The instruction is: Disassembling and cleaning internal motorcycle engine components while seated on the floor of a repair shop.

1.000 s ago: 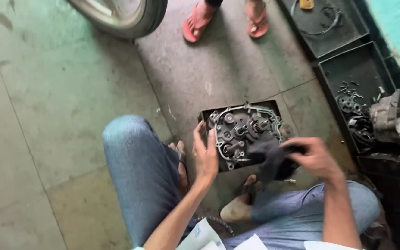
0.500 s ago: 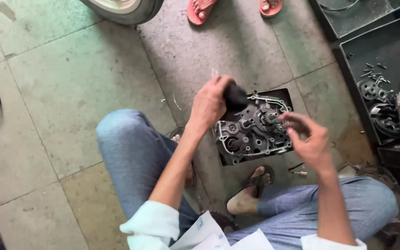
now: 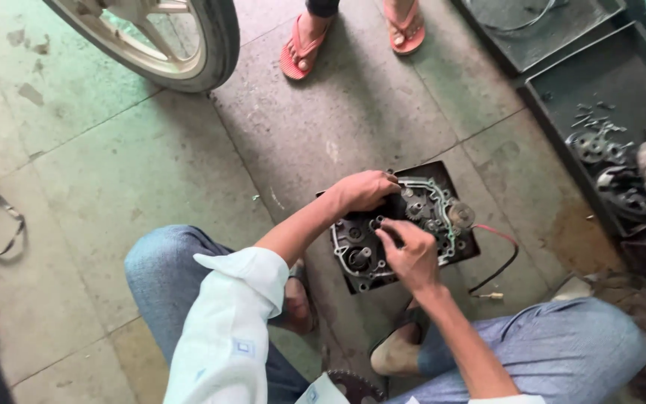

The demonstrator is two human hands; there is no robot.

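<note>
The open grey metal engine case (image 3: 405, 232), gears exposed at frame centre, lies uncovered; left hand (image 3: 364, 191) fingers curl on its upper edge, right hand (image 3: 411, 251) fingers pinch a small part inside.

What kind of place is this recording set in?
Probably a motorcycle repair shop: an opened engine case with gears lies on the concrete floor, a wheel stands nearby, and trays hold loose parts.

- Worn concrete slab floor (image 3: 151, 172), grey-green with straight joints (stained in patches)
- Black-tyred wheel with pale spokes (image 3: 166, 37) at the top
- Dark shallow metal trays (image 3: 622, 75) at the right, in even daylight
</note>
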